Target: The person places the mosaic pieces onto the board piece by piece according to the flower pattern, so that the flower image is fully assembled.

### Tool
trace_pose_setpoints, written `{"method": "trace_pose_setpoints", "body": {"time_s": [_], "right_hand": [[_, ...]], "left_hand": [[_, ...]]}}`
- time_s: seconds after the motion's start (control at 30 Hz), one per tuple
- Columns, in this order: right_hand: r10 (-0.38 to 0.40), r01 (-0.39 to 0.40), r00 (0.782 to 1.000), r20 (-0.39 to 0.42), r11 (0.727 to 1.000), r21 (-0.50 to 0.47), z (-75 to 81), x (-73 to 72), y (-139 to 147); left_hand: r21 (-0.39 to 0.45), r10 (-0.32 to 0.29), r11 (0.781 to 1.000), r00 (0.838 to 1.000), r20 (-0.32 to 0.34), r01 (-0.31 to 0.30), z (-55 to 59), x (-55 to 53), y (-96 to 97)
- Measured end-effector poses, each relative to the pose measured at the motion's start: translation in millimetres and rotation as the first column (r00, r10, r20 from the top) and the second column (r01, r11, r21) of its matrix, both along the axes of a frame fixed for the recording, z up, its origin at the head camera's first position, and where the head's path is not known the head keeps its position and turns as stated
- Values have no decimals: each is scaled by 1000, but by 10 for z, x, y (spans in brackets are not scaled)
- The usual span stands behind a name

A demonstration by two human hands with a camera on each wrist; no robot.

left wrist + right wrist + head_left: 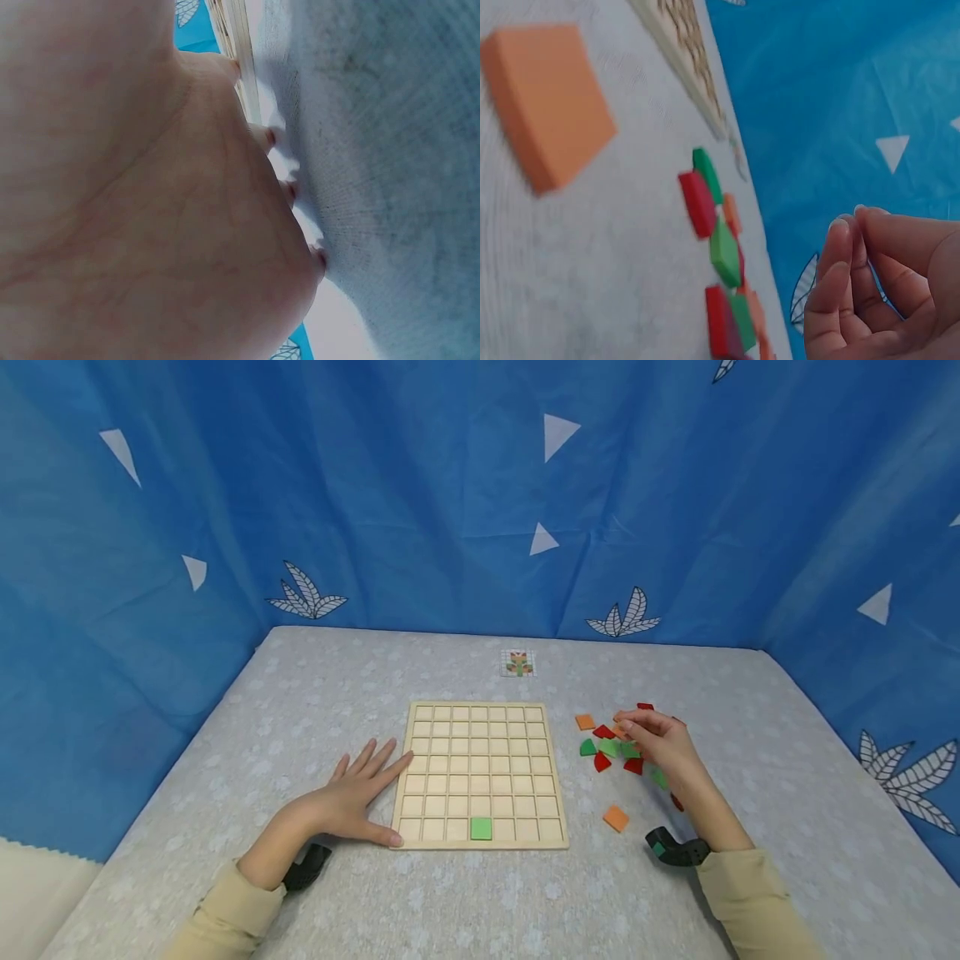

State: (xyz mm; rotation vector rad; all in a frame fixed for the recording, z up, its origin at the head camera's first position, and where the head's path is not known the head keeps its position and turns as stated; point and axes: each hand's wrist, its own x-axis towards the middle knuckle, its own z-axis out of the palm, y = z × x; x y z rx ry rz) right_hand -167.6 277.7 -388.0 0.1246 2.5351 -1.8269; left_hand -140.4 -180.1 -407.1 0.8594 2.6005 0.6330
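Note:
On the left edge of a wooden grid board [480,776] lies my left hand [348,797], fingers spread, with the thumb at the near corner. In the left wrist view the palm fills much of the picture. A light green square tile [481,828] sits in the board's nearest row. To the right, my right hand [662,745] is over scattered tiles, its thumb and fingertips drawn together. Orange tiles [585,722] lie around there, one overlapping the fingertips in the head view. In the right wrist view the hand [881,285] shows no tile between its fingertips; I cannot tell whether it pinches one.
Red fan-shaped pieces [602,762], a dark green piece [588,747] and light green leaf-like pieces [607,747] share the scatter. A lone orange tile [616,818] lies nearer me. Behind the board is a small pattern card [518,663]. Blue curtain [465,502] surrounds the table's far edges.

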Motion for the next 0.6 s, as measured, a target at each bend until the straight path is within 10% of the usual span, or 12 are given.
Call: {"method": "trace_pose_setpoints", "body": {"time_s": [0.3, 0.6], "right_hand": [[-38, 37, 999, 0, 979, 202, -171, -37, 72], [45, -9, 996, -74, 901, 434, -237, -41, 55]], "left_hand": [[-7, 9, 1000, 1000, -9, -9, 17, 12, -1], [-5, 16, 1000, 1000, -12, -16, 23, 7, 16]]}}
